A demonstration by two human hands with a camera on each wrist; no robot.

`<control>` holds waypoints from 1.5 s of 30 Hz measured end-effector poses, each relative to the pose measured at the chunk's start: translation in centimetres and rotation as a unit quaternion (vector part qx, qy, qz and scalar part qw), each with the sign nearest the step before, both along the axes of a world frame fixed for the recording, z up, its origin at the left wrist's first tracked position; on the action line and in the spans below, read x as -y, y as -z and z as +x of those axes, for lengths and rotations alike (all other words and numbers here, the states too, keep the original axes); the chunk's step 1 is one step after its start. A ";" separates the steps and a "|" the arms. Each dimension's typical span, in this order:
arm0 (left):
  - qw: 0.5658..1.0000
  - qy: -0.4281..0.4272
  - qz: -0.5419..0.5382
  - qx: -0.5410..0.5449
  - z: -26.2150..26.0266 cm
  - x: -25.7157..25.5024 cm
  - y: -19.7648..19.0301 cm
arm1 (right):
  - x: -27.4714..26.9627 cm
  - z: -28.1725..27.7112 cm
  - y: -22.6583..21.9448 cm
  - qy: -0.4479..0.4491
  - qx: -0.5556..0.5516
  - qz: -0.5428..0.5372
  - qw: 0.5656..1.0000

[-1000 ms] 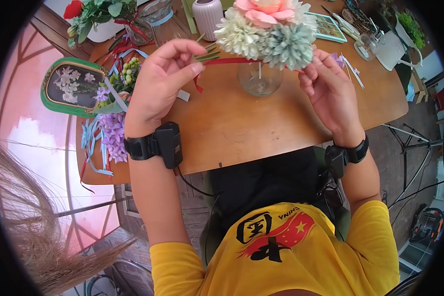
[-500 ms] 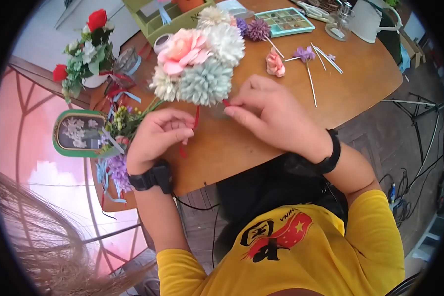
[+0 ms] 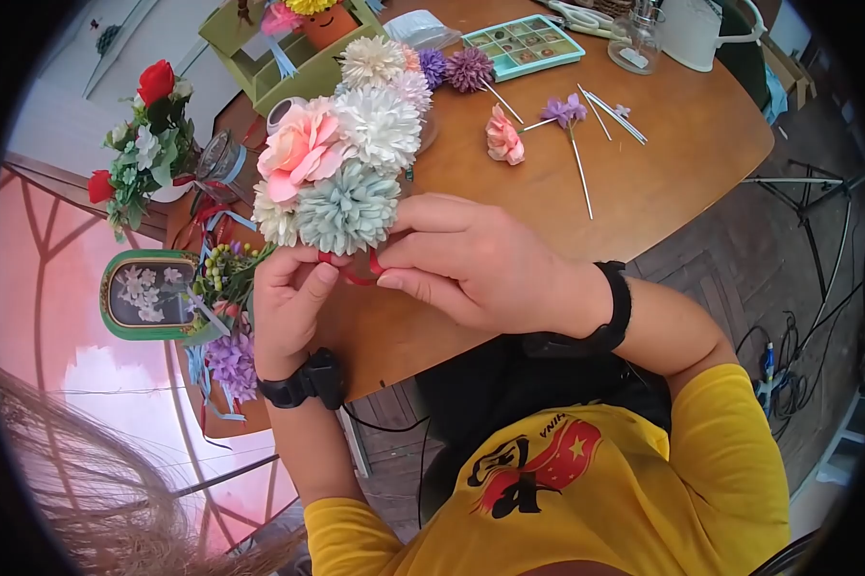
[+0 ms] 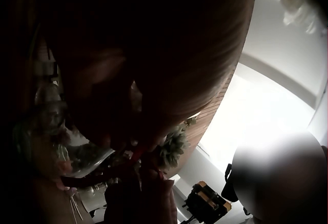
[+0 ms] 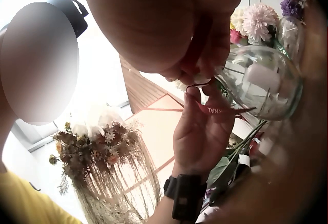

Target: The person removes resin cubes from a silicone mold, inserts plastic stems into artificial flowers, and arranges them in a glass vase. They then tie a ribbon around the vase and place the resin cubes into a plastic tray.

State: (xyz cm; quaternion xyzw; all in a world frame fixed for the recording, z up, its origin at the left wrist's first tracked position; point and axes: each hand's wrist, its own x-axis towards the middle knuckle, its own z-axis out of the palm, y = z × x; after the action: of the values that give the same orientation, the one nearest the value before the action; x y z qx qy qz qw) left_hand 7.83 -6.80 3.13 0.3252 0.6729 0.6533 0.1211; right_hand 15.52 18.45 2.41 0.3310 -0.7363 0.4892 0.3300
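A bouquet with a pink rose, white blooms and a blue-green bloom stands over the table's left part. Under its heads, the left hand pinches a red ribbon between thumb and fingers. From the other side the right hand pinches the same ribbon, its fingers close beneath the blue-green bloom. In the right wrist view the ribbon loops between both hands, with a loose end beside the left hand. The left wrist view is mostly dark. Stems are largely hidden.
On the table lie a pink flower, a purple flower, white sticks and a teal compartment box. A green framed picture and purple flowers are at the left. A glass jar stands near the hands.
The bouquet has moved left and down in the head view. The right hand has come across from the right to beside the left hand, and the ribbon's ends are drawn together under the blooms.
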 end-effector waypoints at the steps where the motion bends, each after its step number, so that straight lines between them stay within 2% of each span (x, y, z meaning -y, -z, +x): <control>1: 1.000 -0.004 0.006 -0.012 0.1 -0.1 0.1 | 0.0 0.0 -0.1 -0.005 0.013 0.004 1.000; 7: 0.994 -0.053 0.002 -0.096 0.8 -1.2 0.1 | 0.5 -0.7 -0.4 -0.003 0.029 0.003 1.000; 10: 0.993 -0.040 0.021 -0.105 1.0 -1.5 -0.6 | 0.7 -1.0 -0.5 0.014 0.023 -0.001 1.000; 14: 0.994 -0.027 -0.003 -0.103 1.0 -1.1 -0.8 | 0.7 -1.3 -0.9 0.036 0.015 0.018 0.999; 16: 0.994 -0.012 0.018 -0.106 0.9 -1.3 -1.0 | 0.7 -1.5 -1.0 0.060 -0.004 0.036 0.998; 17: 0.994 -0.007 0.032 -0.104 0.9 -1.5 -1.1 | 0.5 -1.2 -1.0 0.045 0.036 0.041 0.998; 20: 0.996 0.013 0.047 -0.078 1.0 -1.7 -1.0 | 0.6 -1.4 -1.0 0.060 0.016 0.047 0.997; 23: 0.997 0.018 0.041 -0.066 0.9 -1.8 -0.8 | 0.9 -1.1 -0.7 0.019 0.086 -0.015 0.996; 26: 0.998 -0.007 0.029 -0.059 1.0 -2.1 -0.6 | 0.2 -1.1 -0.6 0.037 0.100 0.040 0.994; 30: 0.997 -0.030 0.062 -0.042 0.9 -2.8 0.3 | 0.0 -1.4 -0.6 0.058 0.062 0.066 0.994; 33: 0.992 -0.062 0.061 -0.096 0.8 -3.2 0.7 | -0.1 -1.7 -0.9 0.072 0.047 0.088 0.992; 36: 0.990 -0.040 0.114 -0.071 0.6 -3.6 0.8 | -0.2 -1.8 -0.9 0.093 0.028 0.099 0.990; 42: 0.988 -0.012 0.150 -0.024 0.5 -3.9 1.0 | 0.3 -2.1 -1.1 0.136 0.005 0.107 0.985; 45: 0.991 -0.011 0.125 -0.045 0.5 -3.8 0.9 | 0.3 -1.9 -1.1 0.130 0.018 0.100 0.986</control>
State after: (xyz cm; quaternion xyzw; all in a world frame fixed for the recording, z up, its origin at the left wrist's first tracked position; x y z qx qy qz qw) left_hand 8.34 -3.01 2.24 0.3596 0.5946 0.7179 0.0419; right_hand 13.58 18.11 3.55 0.2553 -0.8242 0.3719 0.3424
